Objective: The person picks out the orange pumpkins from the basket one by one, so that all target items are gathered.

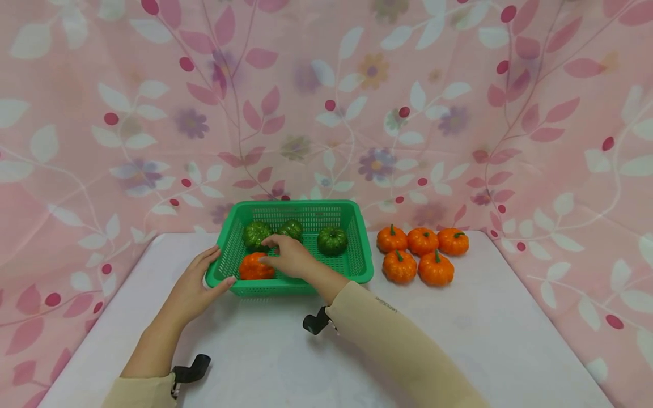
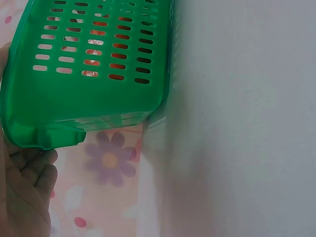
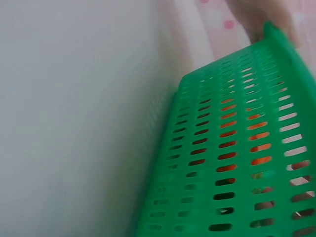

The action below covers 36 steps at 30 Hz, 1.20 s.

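Note:
A green plastic basket (image 1: 301, 289) with slotted walls stands on the table. My left hand (image 1: 191, 292) holds its near left corner, thumb along the front rim and fingers at the left rim. Inside at the front left lies an orange mini pumpkin (image 1: 253, 268). Over the basket, my right hand (image 1: 291, 256) has thumb and fingers spread apart, the thumb right at the orange pumpkin's edge. Three green pumpkins share the basket: one at the left (image 1: 257, 235), one behind the right hand (image 1: 292, 229) and partly hidden, one at the right (image 1: 333, 241). The left wrist view shows fingers (image 2: 37, 170) against the rim's outside.
To the right of the basket, several orange mini pumpkins (image 1: 400, 267) sit close together in two rows on the white tabletop (image 1: 459, 340). A pink floral curtain (image 1: 326, 102) hangs right behind the table and at its sides.

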Motion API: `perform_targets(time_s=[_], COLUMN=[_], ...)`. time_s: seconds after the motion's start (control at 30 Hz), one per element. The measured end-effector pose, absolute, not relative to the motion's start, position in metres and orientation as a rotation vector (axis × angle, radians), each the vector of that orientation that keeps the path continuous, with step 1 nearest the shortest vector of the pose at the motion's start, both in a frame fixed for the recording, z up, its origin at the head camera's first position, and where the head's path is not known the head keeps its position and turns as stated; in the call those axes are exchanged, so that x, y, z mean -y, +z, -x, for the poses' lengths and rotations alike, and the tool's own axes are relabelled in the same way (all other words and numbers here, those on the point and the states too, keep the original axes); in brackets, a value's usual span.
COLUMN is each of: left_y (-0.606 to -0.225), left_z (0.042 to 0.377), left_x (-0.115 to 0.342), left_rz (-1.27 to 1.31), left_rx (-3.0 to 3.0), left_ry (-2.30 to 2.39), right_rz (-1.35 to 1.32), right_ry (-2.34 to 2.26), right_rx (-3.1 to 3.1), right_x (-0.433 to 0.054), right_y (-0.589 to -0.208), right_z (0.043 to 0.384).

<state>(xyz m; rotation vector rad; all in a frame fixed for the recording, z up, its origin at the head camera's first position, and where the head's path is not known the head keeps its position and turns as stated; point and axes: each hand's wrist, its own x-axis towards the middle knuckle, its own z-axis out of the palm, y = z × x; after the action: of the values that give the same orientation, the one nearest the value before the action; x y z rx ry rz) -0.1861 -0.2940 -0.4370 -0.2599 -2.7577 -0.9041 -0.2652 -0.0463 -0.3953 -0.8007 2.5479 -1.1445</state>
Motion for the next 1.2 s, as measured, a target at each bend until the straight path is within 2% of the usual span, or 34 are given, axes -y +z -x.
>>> perform_targets(time_s=[0.43,1.2], left_y=[-0.438,-0.437], left_z=[0.187,0.186], left_x=[0.296,0.294], left_rz=[0.253,0.248], left_rx=[2.749,2.783], left_ry=[-0.902,-0.886], right_rz=[0.667,0.729], right_ry=[-1.007,-1.118], right_rx=[-2.501,-2.522], right_x=[0.063,0.055], right_y=[-0.407,-0.404], right_z=[0.279,0.277])
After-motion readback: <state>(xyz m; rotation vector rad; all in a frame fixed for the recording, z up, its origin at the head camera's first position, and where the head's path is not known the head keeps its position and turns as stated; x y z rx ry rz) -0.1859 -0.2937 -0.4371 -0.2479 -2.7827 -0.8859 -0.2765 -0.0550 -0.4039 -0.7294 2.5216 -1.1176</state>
